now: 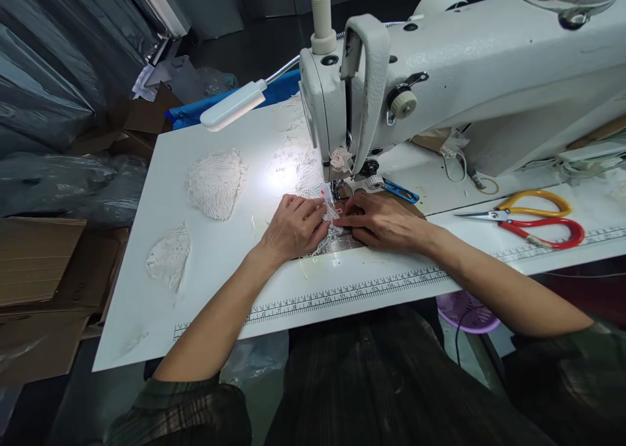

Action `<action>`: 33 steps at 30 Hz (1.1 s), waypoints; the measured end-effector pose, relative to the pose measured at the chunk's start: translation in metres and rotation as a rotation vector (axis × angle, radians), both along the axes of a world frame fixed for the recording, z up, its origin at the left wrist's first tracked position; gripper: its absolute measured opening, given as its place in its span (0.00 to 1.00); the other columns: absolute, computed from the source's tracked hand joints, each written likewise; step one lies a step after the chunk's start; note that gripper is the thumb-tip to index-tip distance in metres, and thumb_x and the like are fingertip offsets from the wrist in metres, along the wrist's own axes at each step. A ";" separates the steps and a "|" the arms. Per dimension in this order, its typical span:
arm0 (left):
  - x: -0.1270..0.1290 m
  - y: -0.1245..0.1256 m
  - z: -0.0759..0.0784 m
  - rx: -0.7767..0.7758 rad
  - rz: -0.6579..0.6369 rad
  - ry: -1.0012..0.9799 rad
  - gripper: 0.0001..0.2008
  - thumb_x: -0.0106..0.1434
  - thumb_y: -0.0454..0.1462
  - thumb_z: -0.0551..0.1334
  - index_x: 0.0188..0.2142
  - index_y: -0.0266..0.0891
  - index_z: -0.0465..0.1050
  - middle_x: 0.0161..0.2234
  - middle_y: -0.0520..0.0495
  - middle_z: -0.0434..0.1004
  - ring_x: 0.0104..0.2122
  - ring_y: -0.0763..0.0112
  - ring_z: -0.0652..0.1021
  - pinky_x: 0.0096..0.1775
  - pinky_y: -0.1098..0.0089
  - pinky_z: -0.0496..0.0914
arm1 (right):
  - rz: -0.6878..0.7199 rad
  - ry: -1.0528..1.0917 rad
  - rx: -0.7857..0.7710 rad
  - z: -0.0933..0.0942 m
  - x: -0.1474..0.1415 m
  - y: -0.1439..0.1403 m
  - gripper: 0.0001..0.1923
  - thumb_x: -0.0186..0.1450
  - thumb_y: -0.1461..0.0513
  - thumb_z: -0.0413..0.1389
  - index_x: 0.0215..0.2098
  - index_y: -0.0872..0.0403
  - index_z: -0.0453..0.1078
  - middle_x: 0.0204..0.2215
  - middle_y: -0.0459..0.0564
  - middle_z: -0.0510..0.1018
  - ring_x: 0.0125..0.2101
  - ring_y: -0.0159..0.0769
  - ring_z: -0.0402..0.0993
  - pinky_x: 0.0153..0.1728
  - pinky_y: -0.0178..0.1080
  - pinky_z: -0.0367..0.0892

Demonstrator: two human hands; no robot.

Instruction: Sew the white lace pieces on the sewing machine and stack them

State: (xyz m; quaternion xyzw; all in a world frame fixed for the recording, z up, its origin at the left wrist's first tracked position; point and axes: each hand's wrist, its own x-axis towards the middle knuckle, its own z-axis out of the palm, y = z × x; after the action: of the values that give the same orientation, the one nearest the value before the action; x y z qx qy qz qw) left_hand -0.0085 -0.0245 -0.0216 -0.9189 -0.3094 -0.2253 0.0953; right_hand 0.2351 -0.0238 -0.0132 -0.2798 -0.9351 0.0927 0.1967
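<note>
White lace fabric (319, 236) lies at the needle area of a white sewing machine (313, 100). Curled over its left side, my left hand (297, 225) has its fingertips and thumb closed on the lace. My right hand (384, 221) comes in from the other side, thumb and forefinger pinched at the lace edge just in front of the presser foot (337, 190). The fingertips of both hands nearly meet. More lace (296, 149) spreads behind my left hand under the machine's bright light. My fingers partly cover the piece at the needle.
Two lace pieces, a larger one (216, 184) and a smaller one (169, 258), lie on the left of the white table (132, 296). Red-and-yellow scissors (528, 219) and blue thread snips (400, 190) lie right. A lamp (233, 105) overhangs the table. A printed ruler (337, 296) follows the front edge.
</note>
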 end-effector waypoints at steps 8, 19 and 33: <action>0.000 0.000 0.001 -0.016 0.007 0.085 0.13 0.70 0.39 0.57 0.50 0.36 0.72 0.51 0.38 0.78 0.40 0.57 0.77 0.38 0.58 0.67 | -0.014 -0.032 0.009 -0.001 -0.001 -0.001 0.17 0.69 0.63 0.49 0.50 0.49 0.77 0.45 0.56 0.75 0.45 0.45 0.71 0.45 0.47 0.69; 0.005 0.004 0.003 -0.200 0.033 -0.003 0.15 0.72 0.39 0.55 0.53 0.37 0.73 0.55 0.40 0.77 0.47 0.57 0.77 0.46 0.55 0.69 | -0.028 -0.070 0.029 -0.003 -0.002 -0.006 0.16 0.69 0.65 0.50 0.51 0.51 0.75 0.44 0.57 0.73 0.44 0.45 0.69 0.45 0.48 0.68; 0.002 0.017 -0.004 -0.132 -0.016 -0.025 0.15 0.70 0.36 0.56 0.52 0.38 0.74 0.55 0.41 0.77 0.43 0.56 0.77 0.50 0.48 0.65 | -0.141 -0.090 -0.002 -0.003 -0.012 -0.015 0.17 0.69 0.68 0.47 0.51 0.55 0.73 0.43 0.59 0.71 0.44 0.46 0.68 0.47 0.49 0.69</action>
State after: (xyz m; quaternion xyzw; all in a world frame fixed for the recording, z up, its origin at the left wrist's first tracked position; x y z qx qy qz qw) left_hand -0.0061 -0.0078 -0.0260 -0.9227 -0.3175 -0.2168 0.0289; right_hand 0.2230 -0.0383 -0.0157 -0.3488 -0.9210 0.0670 0.1602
